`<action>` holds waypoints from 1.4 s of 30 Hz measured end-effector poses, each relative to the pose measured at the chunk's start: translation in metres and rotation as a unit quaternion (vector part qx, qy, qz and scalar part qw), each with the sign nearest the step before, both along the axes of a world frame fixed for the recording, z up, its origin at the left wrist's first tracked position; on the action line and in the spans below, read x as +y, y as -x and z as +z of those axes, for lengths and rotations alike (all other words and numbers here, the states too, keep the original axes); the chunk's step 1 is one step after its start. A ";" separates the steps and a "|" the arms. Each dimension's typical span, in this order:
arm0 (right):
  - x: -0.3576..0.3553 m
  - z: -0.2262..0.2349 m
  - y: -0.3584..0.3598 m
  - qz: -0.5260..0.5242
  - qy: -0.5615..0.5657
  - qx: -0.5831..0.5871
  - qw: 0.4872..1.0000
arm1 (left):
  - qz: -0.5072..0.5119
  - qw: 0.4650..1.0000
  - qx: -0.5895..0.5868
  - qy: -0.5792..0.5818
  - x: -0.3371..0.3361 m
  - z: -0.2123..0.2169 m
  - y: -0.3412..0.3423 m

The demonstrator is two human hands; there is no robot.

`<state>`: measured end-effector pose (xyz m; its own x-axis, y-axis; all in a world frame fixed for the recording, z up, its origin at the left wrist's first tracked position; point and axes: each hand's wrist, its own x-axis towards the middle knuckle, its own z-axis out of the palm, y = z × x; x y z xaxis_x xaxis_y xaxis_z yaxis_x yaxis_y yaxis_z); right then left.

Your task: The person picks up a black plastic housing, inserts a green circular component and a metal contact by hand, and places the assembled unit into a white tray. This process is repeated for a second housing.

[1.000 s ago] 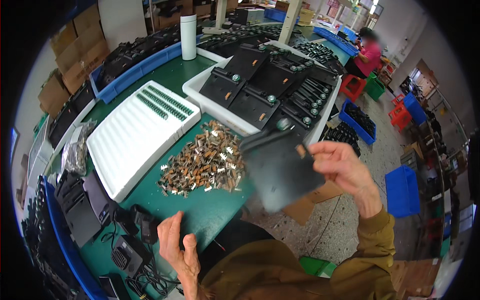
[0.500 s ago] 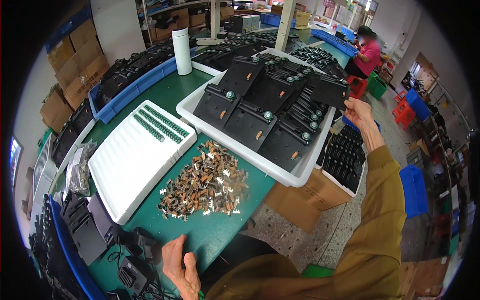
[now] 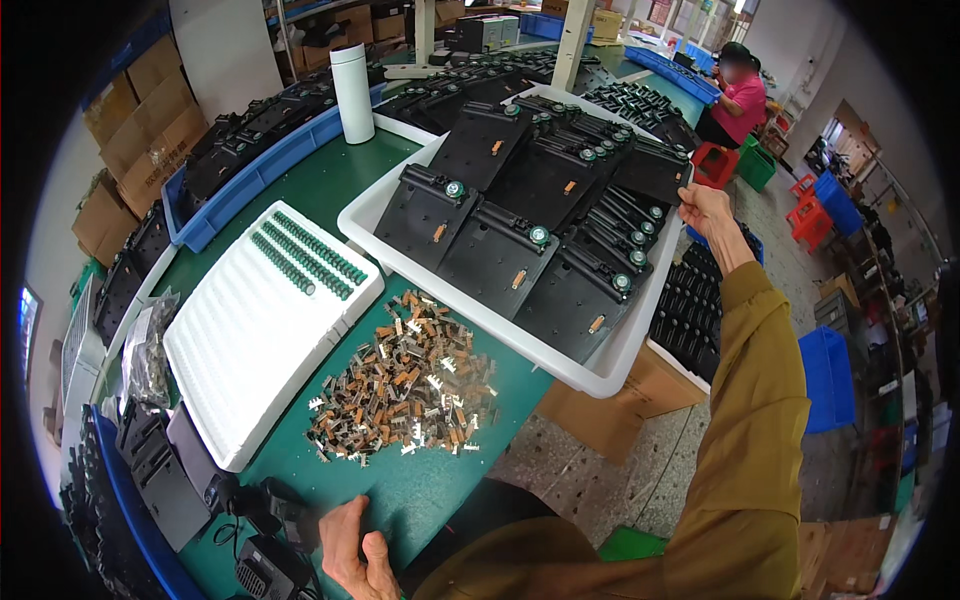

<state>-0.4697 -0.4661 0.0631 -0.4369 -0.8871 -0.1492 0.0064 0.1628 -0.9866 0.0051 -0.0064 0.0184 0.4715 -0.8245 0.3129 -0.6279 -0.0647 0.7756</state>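
My right hand reaches far out to the right corner of a large white tray. Its fingers close on the edge of the black panel lying there. The tray holds several flat black panels with round green-centred fittings, overlapping one another. My left hand rests on the green table at the near edge, fingers apart and holding nothing. A loose pile of small brown and silver metal parts lies between my left hand and the tray.
A white grid tray with rows of green pieces sits left of the pile. Black devices and cables crowd the near left. A white cylinder, blue bins and cardboard boxes surround the table. A person in pink sits far back.
A second ago my right hand held a black panel up close in front of me. It has carried the panel out to the far right of the white tray. My left hand barely moved.
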 end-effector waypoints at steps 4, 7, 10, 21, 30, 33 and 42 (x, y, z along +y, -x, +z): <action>-0.004 -0.003 -0.001 -0.013 0.005 0.061 0.998 | 0.001 1.000 -0.001 -0.010 0.000 0.000 0.000; 0.004 0.001 -0.018 -0.044 0.015 0.110 0.993 | 0.005 1.000 -0.001 -0.011 0.001 0.000 -0.002; 0.008 0.003 -0.021 -0.069 0.021 0.145 0.987 | 0.004 1.000 -0.005 -0.008 0.001 -0.001 -0.001; -0.006 -0.023 -0.010 -0.078 0.070 0.215 0.971 | 0.002 1.000 0.000 0.010 0.004 -0.003 -0.003; 0.097 0.057 -0.101 0.134 0.215 0.191 0.948 | -0.080 0.993 -0.078 0.028 -0.012 0.003 -0.001; 0.166 0.080 -0.233 0.339 0.215 0.214 0.891 | -0.060 0.995 -0.081 0.024 -0.003 -0.004 -0.006; 0.283 0.075 -0.491 0.753 0.179 0.144 0.617 | -0.033 0.994 -0.078 0.071 -0.003 -0.015 -0.001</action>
<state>0.0211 -0.1833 0.1383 0.9598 -0.2731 0.0646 -0.0709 -0.4588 -0.8857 0.0061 -0.0093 0.0030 0.3537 -0.7945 0.4937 -0.7409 0.0841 0.6663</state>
